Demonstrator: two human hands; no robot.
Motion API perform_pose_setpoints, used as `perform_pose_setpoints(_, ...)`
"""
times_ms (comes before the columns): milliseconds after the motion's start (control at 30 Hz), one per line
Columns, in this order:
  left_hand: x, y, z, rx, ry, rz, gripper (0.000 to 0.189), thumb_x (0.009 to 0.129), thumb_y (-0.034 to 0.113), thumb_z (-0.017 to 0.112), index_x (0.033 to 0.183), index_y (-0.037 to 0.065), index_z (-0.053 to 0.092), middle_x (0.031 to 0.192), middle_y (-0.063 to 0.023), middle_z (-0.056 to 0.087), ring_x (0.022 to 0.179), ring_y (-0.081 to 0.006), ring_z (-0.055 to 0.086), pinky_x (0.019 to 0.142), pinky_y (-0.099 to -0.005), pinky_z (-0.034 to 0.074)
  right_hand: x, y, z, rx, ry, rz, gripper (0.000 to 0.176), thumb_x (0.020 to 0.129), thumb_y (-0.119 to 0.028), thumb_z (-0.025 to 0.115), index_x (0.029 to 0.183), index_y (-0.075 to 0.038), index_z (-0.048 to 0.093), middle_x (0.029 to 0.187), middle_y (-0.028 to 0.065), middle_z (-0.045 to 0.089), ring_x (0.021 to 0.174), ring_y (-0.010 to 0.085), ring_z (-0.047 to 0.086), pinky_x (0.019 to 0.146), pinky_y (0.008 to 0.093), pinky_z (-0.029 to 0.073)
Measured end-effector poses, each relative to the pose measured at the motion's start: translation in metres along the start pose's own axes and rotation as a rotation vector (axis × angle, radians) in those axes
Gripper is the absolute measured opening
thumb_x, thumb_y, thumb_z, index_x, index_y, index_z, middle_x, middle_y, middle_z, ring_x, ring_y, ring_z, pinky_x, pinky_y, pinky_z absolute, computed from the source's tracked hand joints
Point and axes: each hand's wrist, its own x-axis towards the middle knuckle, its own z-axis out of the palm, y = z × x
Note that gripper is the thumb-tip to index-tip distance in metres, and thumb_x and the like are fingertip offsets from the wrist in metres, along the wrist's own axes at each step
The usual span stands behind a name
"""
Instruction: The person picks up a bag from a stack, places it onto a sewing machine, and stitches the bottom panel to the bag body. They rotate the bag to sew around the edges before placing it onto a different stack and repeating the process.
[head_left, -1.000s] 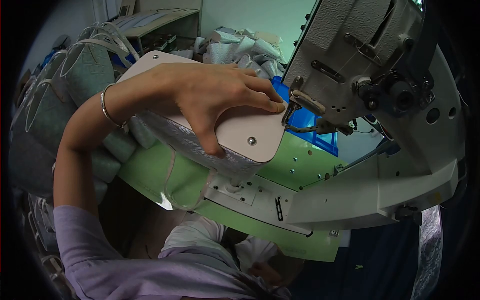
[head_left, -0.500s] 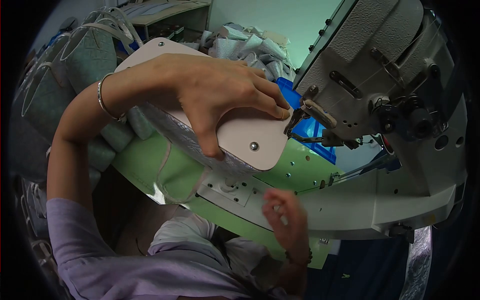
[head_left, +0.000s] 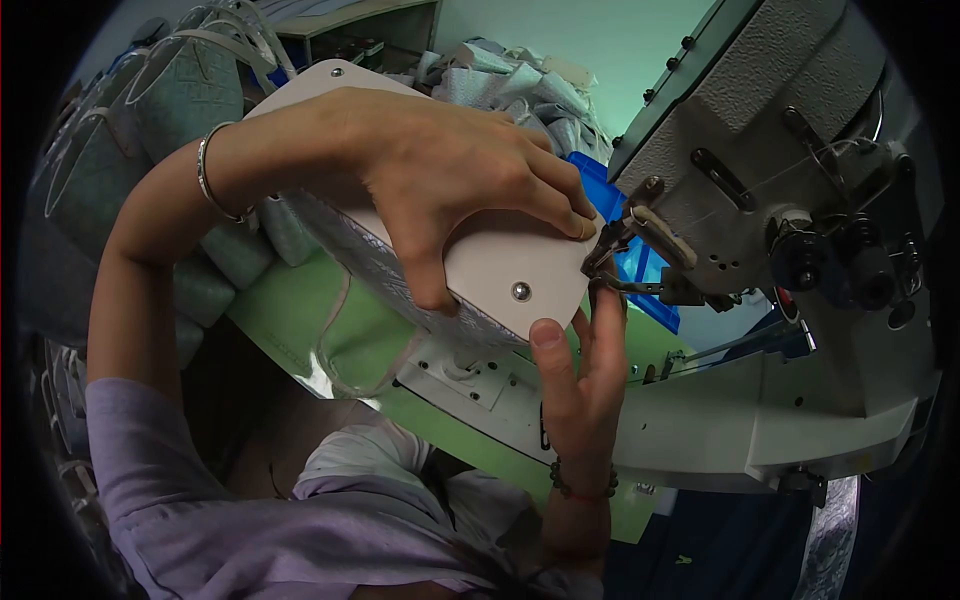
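A handbag (head_left: 485,265) with a pale pink base and metal studs lies on its side, base facing up, its silvery patterned wall below. My left hand (head_left: 450,180) spreads over the base, thumb at the near edge and fingertips close to the far edge, gripping it. At the rounded corner, my right hand (head_left: 583,390) pinches the edge, thumb on the near side and fingers on the other. The presser foot (head_left: 603,250) of the sewing machine (head_left: 770,100) meets the bag's edge just above my right fingertips. The needle point cannot be made out.
Several silvery-green handbags (head_left: 190,110) with straps stand on the left. Cut pieces (head_left: 500,85) are heaped at the back, near a blue crate (head_left: 655,290). The machine's pale arm (head_left: 690,430) runs over a green tabletop (head_left: 290,310). A strap (head_left: 325,345) hangs below the bag.
My right hand has moved up from below the bag to its corner and taken hold of it. My left hand keeps its grip on the base. The view has shifted slightly.
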Motion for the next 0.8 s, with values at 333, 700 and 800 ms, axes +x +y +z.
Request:
perform_pose_setpoints(333, 0.001, -0.003, 0.000, -0.015, -0.005, 0.009, 0.093, 0.045, 0.041, 0.079, 0.125, 0.001, 0.055, 0.107, -0.0130, 0.059, 0.094, -0.0312, 0.053, 0.086, -0.0412, 0.044, 0.003, 0.000, 0.005, 0.057, 0.055, -0.017, 0.067, 0.090, -0.025, 0.064, 0.137, 0.011, 0.033, 0.126, 0.0246, 0.045, 0.116, 0.0324, 0.050, 0.098, 0.0397, 0.040)
perform_pose_setpoints(700, 0.006, -0.009, -0.002, -0.086, -0.020, -0.006, 0.094, 0.047, 0.037, 0.080, 0.129, -0.001, 0.053, 0.113, -0.0202, 0.059, 0.105, -0.0362, 0.055, 0.096, -0.0431, 0.041, 0.010, 0.001, 0.005, -0.049, 0.067, -0.037, 0.064, 0.093, -0.028, 0.060, 0.137, 0.012, 0.035, 0.129, 0.0279, 0.047, 0.118, 0.0365, 0.050, 0.101, 0.0421, 0.038)
perform_pose_setpoints(800, 0.007, -0.009, -0.007, -0.111, -0.078, -0.060, 0.094, 0.048, 0.036, 0.080, 0.129, -0.002, 0.053, 0.112, -0.0208, 0.059, 0.104, -0.0358, 0.055, 0.096, -0.0420, 0.041, 0.012, 0.006, 0.005, -0.100, 0.081, -0.040, 0.063, 0.094, -0.028, 0.059, 0.137, 0.012, 0.035, 0.128, 0.0285, 0.048, 0.117, 0.0374, 0.052, 0.100, 0.0423, 0.039)
